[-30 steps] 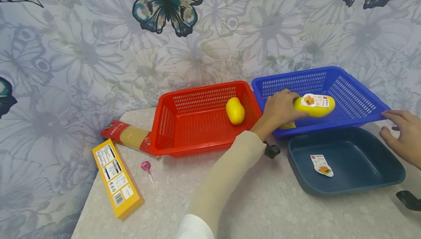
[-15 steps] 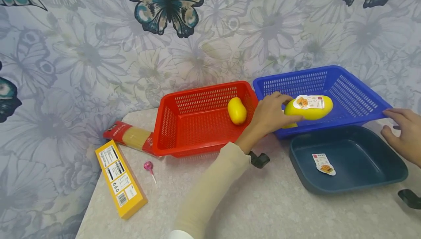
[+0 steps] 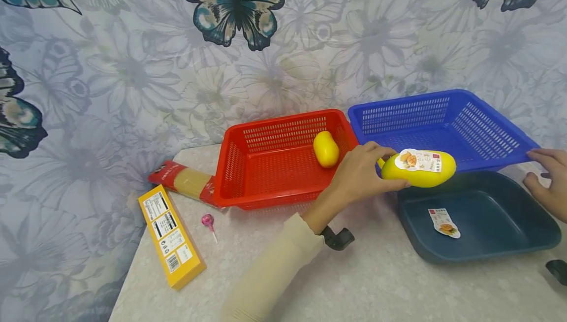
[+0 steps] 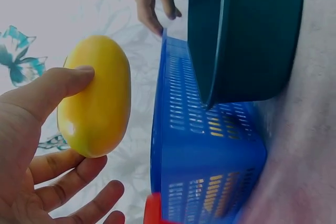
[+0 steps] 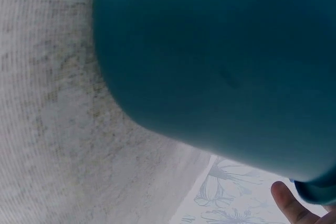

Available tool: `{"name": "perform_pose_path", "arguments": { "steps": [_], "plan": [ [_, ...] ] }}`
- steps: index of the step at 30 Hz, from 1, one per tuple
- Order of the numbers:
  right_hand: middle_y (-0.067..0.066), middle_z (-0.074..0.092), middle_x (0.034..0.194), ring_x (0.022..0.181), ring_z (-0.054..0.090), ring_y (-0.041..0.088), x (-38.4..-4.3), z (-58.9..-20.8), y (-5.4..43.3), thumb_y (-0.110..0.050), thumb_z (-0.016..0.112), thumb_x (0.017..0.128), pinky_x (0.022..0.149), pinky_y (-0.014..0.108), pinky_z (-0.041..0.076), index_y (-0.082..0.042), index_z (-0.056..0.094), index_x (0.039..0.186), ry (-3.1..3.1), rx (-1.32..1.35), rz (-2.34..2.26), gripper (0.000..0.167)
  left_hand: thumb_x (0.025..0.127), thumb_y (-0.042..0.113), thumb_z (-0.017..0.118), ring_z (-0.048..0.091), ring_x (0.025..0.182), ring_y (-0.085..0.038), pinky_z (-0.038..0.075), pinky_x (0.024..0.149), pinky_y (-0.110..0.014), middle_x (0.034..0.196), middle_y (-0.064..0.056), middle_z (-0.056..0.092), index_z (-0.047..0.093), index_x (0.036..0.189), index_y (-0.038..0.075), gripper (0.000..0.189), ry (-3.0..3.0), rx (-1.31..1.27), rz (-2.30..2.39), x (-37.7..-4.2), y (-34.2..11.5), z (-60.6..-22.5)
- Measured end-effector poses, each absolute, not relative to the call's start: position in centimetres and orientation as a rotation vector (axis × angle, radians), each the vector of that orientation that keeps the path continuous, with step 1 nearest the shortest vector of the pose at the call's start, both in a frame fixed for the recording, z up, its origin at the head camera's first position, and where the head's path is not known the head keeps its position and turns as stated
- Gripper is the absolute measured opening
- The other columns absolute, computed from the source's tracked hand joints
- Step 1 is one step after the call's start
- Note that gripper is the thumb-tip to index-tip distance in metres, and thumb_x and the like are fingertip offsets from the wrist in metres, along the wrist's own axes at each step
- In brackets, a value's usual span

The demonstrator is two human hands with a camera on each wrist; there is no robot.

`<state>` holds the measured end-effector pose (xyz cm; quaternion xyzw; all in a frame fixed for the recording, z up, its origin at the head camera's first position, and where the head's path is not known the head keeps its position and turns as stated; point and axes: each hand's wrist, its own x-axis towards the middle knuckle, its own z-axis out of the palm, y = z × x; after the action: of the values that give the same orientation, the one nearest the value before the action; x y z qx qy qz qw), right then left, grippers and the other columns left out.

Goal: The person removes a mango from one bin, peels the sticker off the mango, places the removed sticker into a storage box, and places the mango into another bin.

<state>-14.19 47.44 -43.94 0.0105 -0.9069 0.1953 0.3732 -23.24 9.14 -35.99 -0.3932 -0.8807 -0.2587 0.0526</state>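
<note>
My left hand point(image 3: 359, 172) holds a yellow mango point(image 3: 418, 172) between thumb and fingers, above the near edge of the blue basket point(image 3: 487, 152) and the back rim of the dark teal tub point(image 3: 483, 228). A white label point(image 3: 418, 159) is stuck on its upper side. In the left wrist view the thumb presses the mango point(image 4: 97, 98) and two other fingers reach away from it. My right hand point(image 3: 551, 179) touches the blue basket's right corner with a fingertip, its thumb apart below. Something yellow point(image 4: 214, 192) shows through the basket's slots, mostly hidden.
Left of the blue basket stands a red basket point(image 3: 261, 199) with another mango point(image 3: 326, 149) inside. A loose label point(image 3: 444, 223) lies in the tub. Further left are a noodle packet point(image 3: 190, 182), a yellow box point(image 3: 172, 237) and a pink lollipop point(image 3: 208, 221).
The left hand has brought the mango from over the blue basket's inside toward me, to its near edge. The right hand stays at the basket's corner. The head view has shifted slightly.
</note>
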Motion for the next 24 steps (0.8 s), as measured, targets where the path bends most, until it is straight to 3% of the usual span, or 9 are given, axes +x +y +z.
{"name": "perform_pose_path", "arguments": {
  "steps": [5,14,24],
  "plan": [
    [0.039,0.046,0.131,0.124,0.043,0.057,-14.1,-44.0,47.3,0.006,0.048,0.086,0.089,-0.004,0.013,0.02,0.05,0.128,-2.344,-0.026,0.527,0.045,0.08,0.06,0.075,0.049,0.093,-0.006,0.04,0.074,-0.015,0.108,0.005,0.06,0.065,0.132,0.023,0.064,-2.676,-1.177,-0.828,-22.2,6.9,-36.5],
    [0.04,0.048,0.128,0.121,0.045,0.058,-14.3,-44.8,47.4,0.006,0.047,0.084,0.089,-0.003,0.015,0.021,0.052,0.125,-2.291,0.014,0.53,0.044,0.079,0.051,0.081,0.05,0.096,-0.009,0.04,0.078,-0.014,0.107,0.007,0.059,0.067,0.126,0.02,0.058,-2.655,-1.173,-0.929,-20.7,3.3,-37.9],
    [0.039,0.046,0.133,0.126,0.043,0.057,-14.3,-45.2,47.7,-0.003,0.047,0.091,0.093,-0.001,0.014,0.016,0.05,0.133,-2.274,0.021,0.531,0.046,0.077,0.048,0.084,0.049,0.099,-0.006,0.038,0.082,-0.018,0.108,0.009,0.06,0.068,0.126,0.021,0.058,-2.577,-1.19,-0.874,-18.8,0.1,-39.3]
  ]
}}
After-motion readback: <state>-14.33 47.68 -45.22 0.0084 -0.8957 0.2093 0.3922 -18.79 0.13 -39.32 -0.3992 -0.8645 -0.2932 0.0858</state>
